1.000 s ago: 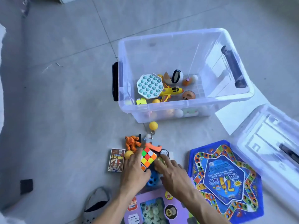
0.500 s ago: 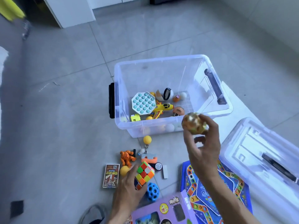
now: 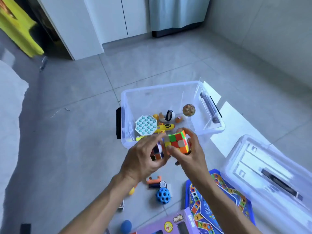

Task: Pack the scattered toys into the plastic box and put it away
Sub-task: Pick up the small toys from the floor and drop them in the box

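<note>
The clear plastic box (image 3: pixel 168 85) stands open on the floor. It holds a pale octagonal bubble toy (image 3: pixel 146 125), a yellow plane (image 3: pixel 165 127), a gold ball (image 3: pixel 188 110) and several small toys. In front of its near wall, above the floor, I hold a colourful puzzle cube (image 3: pixel 178 141) with both hands. My left hand (image 3: pixel 143 159) grips its left side, where a blurred white and orange part shows. My right hand (image 3: pixel 190 157) wraps around its right side.
The box's clear lid (image 3: pixel 270 174) lies at the right. On the floor near me are a blue board game (image 3: pixel 217 210), a purple game box (image 3: pixel 168 223), a blue holed ball (image 3: pixel 163 195), an orange toy car (image 3: pixel 153 179), a yellow ball (image 3: pixel 132 190) and a blue ball (image 3: pixel 125 226). White cabinets stand behind.
My right hand let go of the gold ball, which is now in the box, and came back to the cube. My left hand lifted the cube off the floor.
</note>
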`<action>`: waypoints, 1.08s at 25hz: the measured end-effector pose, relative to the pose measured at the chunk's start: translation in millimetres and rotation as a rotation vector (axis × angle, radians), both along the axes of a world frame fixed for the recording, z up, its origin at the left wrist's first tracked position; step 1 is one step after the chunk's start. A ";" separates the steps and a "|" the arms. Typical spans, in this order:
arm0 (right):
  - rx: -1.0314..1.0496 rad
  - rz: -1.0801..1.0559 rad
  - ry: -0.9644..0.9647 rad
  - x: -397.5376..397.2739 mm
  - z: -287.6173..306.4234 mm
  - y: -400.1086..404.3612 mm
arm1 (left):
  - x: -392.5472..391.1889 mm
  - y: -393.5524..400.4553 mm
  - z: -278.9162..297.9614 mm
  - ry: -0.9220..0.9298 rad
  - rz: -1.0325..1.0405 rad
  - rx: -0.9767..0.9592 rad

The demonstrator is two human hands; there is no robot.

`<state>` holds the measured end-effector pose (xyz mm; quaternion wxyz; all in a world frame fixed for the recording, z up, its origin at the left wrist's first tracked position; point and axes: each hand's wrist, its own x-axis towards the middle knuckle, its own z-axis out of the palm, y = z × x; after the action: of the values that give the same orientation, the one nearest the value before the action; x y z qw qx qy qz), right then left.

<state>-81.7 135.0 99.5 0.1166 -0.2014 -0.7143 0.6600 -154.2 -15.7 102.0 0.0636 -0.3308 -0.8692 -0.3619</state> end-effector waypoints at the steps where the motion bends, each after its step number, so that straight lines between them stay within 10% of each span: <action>1: -0.053 -0.087 0.006 -9.5 4.2 6.2 | -14.5 4.6 7.6 -0.036 0.045 0.057; 4: -0.280 -0.163 -0.027 -45.0 18.6 31.3 | -54.1 23.0 28.7 -0.316 0.236 0.147; 10: 0.130 -0.269 -0.005 -30.4 -18.7 26.4 | -17.2 7.8 -28.4 -0.236 0.305 0.233; 18: 0.875 0.497 -0.411 62.8 -203.0 -34.1 | 102.9 -36.4 -180.9 -0.613 -0.102 -0.653; 27: 1.220 0.580 -0.246 28.5 -242.8 -41.3 | 93.3 -64.3 -214.3 -0.779 0.214 -0.477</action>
<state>-53.2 93.6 -143.3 -0.0542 0.0262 -0.9913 0.1168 -60.9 -80.0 -112.4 -0.3083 -0.0841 -0.9165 -0.2405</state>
